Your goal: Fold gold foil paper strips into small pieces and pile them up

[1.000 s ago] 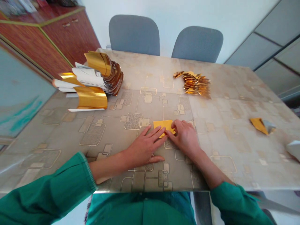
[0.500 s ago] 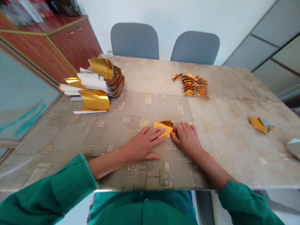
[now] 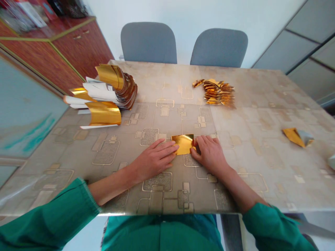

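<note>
A small piece of gold foil paper (image 3: 183, 143) lies on the table between my two hands. The outstretched fingers of my left hand (image 3: 154, 157) rest at its left edge, the fingertips on the foil and the palm down. My right hand (image 3: 210, 153) is curled at the opposite edge, thumb and forefinger closed on the paper there; part of that edge is hidden under the fingers.
Curved sheets of gold foil paper (image 3: 104, 113) with white backs are piled at the left. Folded gold pieces (image 3: 219, 93) lie in a row at the back. A lone folded piece (image 3: 294, 137) sits at the right. Two grey chairs (image 3: 149, 43) stand behind the table (image 3: 251, 122).
My left hand has slid left across the foil, uncovering more of its surface. My right hand keeps its place at the right edge.
</note>
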Demonstrator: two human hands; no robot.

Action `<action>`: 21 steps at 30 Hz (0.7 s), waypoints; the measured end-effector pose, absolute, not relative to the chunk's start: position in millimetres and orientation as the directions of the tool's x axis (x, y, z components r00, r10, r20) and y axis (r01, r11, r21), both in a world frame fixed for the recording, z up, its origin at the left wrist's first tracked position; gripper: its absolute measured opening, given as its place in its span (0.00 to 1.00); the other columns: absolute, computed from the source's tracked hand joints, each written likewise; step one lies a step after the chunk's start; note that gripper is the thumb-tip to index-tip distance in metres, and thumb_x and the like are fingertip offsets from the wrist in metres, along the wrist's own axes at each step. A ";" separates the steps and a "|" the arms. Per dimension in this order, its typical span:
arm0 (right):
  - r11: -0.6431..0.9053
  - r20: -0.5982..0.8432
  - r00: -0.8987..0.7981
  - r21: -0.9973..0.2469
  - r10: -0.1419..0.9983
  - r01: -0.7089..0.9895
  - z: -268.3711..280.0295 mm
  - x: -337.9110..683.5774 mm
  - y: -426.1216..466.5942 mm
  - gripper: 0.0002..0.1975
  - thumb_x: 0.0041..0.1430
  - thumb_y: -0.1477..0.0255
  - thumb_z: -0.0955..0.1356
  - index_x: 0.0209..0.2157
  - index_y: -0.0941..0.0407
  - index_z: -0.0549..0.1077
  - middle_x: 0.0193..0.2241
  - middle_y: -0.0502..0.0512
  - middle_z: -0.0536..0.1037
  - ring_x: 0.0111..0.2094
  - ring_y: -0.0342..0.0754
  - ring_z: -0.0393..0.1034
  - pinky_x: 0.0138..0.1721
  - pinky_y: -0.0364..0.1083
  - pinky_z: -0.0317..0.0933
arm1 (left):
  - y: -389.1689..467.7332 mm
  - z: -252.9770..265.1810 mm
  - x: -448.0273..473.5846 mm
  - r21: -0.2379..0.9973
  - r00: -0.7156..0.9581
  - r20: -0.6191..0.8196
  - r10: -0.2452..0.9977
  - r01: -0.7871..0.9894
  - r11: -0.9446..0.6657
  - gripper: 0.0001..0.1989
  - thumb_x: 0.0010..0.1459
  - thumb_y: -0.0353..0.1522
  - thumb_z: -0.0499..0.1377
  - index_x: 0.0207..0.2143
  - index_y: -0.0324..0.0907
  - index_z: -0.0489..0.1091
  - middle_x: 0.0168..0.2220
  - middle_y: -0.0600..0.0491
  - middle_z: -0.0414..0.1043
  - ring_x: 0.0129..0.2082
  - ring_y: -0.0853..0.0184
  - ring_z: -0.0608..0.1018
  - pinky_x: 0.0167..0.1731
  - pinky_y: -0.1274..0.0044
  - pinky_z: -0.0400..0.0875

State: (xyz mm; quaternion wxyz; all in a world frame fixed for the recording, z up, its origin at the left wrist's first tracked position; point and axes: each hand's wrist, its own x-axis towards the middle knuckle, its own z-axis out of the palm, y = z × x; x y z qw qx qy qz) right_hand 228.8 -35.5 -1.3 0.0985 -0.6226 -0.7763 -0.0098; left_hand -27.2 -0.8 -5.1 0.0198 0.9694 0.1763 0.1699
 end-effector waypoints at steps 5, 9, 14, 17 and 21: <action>0.220 0.178 -0.191 -0.159 0.965 0.962 -0.9 229.1 -34.0 0.04 0.59 0.69 0.68 0.33 0.56 0.69 0.30 0.52 0.75 0.35 0.50 0.66 0.37 0.48 0.48 | 9.1 -2.1 5.6 0.146 0.860 0.320 0.398 0.370 -0.917 0.07 0.64 0.33 0.60 0.42 0.38 0.73 0.47 0.47 0.76 0.46 0.60 0.76 0.47 0.67 0.72; 0.341 0.238 -0.290 -0.213 0.927 0.916 1.5 230.3 -31.4 0.01 0.60 0.74 0.67 0.34 0.55 0.71 0.35 0.55 0.75 0.39 0.51 0.65 0.38 0.48 0.50 | 12.8 -5.2 11.1 0.097 0.858 0.341 0.385 0.375 -0.922 0.08 0.67 0.31 0.55 0.39 0.37 0.74 0.40 0.47 0.77 0.40 0.62 0.76 0.43 0.69 0.74; 0.531 0.249 -0.480 -0.214 0.841 0.820 3.9 230.6 -28.7 0.07 0.66 0.77 0.64 0.38 0.54 0.73 0.39 0.55 0.76 0.40 0.50 0.64 0.40 0.48 0.52 | 9.7 -7.0 7.3 0.057 0.844 0.370 0.387 0.396 -0.917 0.10 0.68 0.29 0.53 0.38 0.37 0.74 0.40 0.47 0.77 0.40 0.63 0.76 0.42 0.72 0.73; 0.528 0.218 -0.485 -0.235 0.847 0.816 3.2 230.6 -27.8 0.06 0.65 0.77 0.64 0.38 0.55 0.73 0.38 0.55 0.75 0.40 0.50 0.64 0.41 0.48 0.54 | 10.0 -5.9 6.9 0.092 0.846 0.354 0.398 0.392 -0.915 0.11 0.67 0.35 0.56 0.38 0.37 0.73 0.41 0.48 0.77 0.40 0.62 0.76 0.42 0.71 0.73; 0.517 0.201 -0.477 -0.271 0.855 0.812 3.2 230.5 -26.5 0.05 0.64 0.76 0.65 0.37 0.56 0.72 0.39 0.56 0.74 0.41 0.50 0.64 0.42 0.47 0.55 | 11.1 -5.1 9.3 0.079 0.851 0.340 0.401 0.399 -0.913 0.10 0.67 0.34 0.57 0.34 0.38 0.73 0.39 0.49 0.77 0.39 0.62 0.76 0.40 0.71 0.74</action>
